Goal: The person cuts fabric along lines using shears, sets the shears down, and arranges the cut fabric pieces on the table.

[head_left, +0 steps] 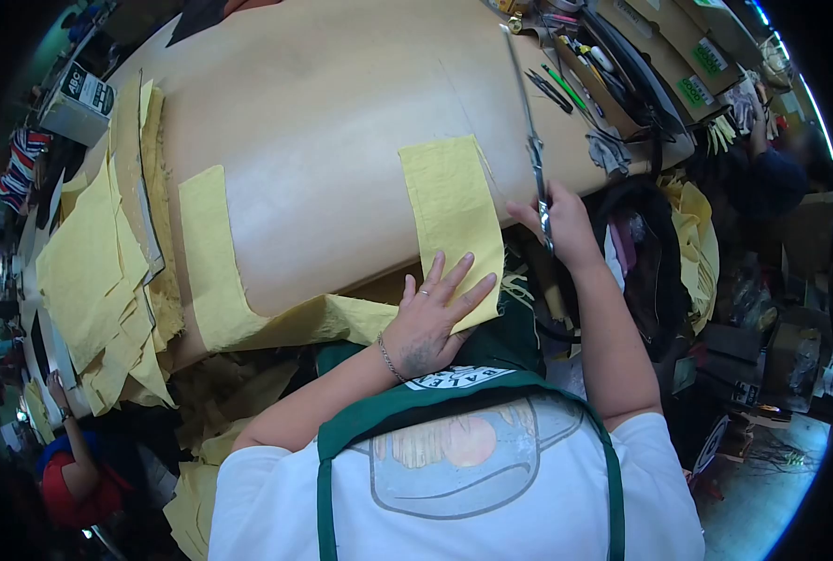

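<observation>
My left hand (430, 318) lies spread on a long yellow cloth strip (454, 192), pressing it near the table's front edge. The strip stands up on the right, sags along the edge and rises again on the left. To the right of the cloth, my right hand (571, 224) is closed around the near end of a long, shiny metal tool (535, 154) shaped like shears. Its thin far end reaches toward the back of the table. How the fingers sit in its handle is partly hidden.
Stacked yellow cloth pieces (94, 271) hang over the table's left side. Pens and tools fill a cardboard tray (599, 89) at back right, near a grey rag (609, 151). A black bag (655, 271) is at right. Another person's arm (75, 435) shows at lower left.
</observation>
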Motion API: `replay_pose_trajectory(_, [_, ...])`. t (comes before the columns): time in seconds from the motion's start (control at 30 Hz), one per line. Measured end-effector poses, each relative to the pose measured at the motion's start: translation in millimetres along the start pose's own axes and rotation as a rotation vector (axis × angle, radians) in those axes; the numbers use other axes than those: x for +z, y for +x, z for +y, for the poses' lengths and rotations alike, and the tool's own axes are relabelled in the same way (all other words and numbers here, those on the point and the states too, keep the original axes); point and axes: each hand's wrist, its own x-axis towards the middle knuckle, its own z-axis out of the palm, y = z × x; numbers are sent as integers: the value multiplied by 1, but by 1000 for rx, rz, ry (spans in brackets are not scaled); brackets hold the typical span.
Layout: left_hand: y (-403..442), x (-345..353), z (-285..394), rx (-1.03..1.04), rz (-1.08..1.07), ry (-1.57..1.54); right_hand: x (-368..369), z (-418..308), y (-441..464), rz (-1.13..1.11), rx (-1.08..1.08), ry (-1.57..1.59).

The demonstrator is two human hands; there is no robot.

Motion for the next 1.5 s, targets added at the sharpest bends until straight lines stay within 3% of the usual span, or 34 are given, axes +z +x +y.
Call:
replay_pose_trajectory(0.03, [0, -1, 0, -12, 6, -7, 0, -4, 8, 42, -101, -145])
replay_pose_trajectory(0.07, [1, -3, -1, -28, 20, -12, 5, -5, 19, 10, -67, 7])
replay_pose_trajectory(0.2, [1, -23, -12, -51, 48, 0, 43, -14, 64, 38, -280, 25])
replay_pose_trajectory(0.3, [-25, -53, -62, -20, 278, 17, 90, 11, 76, 169, -429, -56])
replay_pose_trajectory(0.33, [-44, -70, -82, -3, 558, 195, 94, 8, 74, 170, -392, -12])
replay_pose_trajectory(0.4, [-85, -100, -112, -344, 1019, 259, 95, 7, 71, 172, -343, 51])
replay_pose_trajectory(0.43, [-113, -108, -143, -456, 1080, 678, 96, 8, 71, 186, -336, 78])
replay_pose_trajectory(0.47, [-133, -111, -152, -684, 1065, 634, 94, 8, 71, 206, -328, 101])
replay_pose_trajectory(0.57, [-142, -103, -160, -1112, 883, 588, 88, 5, 69, 195, -258, 90])
replay_pose_trajectory(0.67, [-139, -95, -178, -1017, 964, 338, 87, 6, 68, 241, -360, 37])
replay_pose_trajectory(0.77, [-128, -107, -183, -1026, 900, 323, 78, 7, 85, 266, -512, -113])
replay_pose_trajectory(0.87, [-100, -145, -198, -839, 1021, 488, 64, 21, 110, 308, -510, -131])
replay_pose_trajectory(0.9, [-79, -168, -195, -665, 1131, 587, 61, 30, 121, 361, -467, -82])
replay_pose_trajectory(1.0, [1, -265, -201, -553, 1186, 808, 52, 49, 138, 477, -283, 93])
replay_pose_trajectory(1.07, [63, -324, -193, -168, 1233, 916, 48, 41, 138, 485, -90, 270])
replay_pose_trajectory(1.1, [92, -348, -173, -216, 1136, 917, 47, 40, 138, 542, -111, 257])
replay_pose_trajectory(1.13, [120, -365, -171, -238, 1085, 658, 48, 39, 136, 596, -128, 244])
replay_pose_trajectory(1.17, [145, -369, -162, -52, 1103, 829, 49, 40, 135, 646, -145, 231])
replay_pose_trajectory(1.23, [178, -366, -150, 37, 1189, 891, 50, 42, 136, 672, -132, 237])
replay_pose_trajectory(1.33, [164, -349, -187, 117, 1076, 793, 53, 42, 140, 645, -84, 219])
replay_pose_trajectory(1.37, [140, -329, -183, -103, 920, 457, 53, 45, 141, 616, -62, 183])
replay_pose_trajectory(1.4, [111, -319, -220, -313, 917, 671, 54, 48, 142, 587, -44, 153])
replay_pose_trajectory(1.43, [80, -299, -227, -557, 847, 654, 55, 51, 144, 574, -43, 154])
replay_pose_trajectory(1.5, [16, -253, -255, -824, 872, 589, 57, 57, 146, 551, -42, 154])
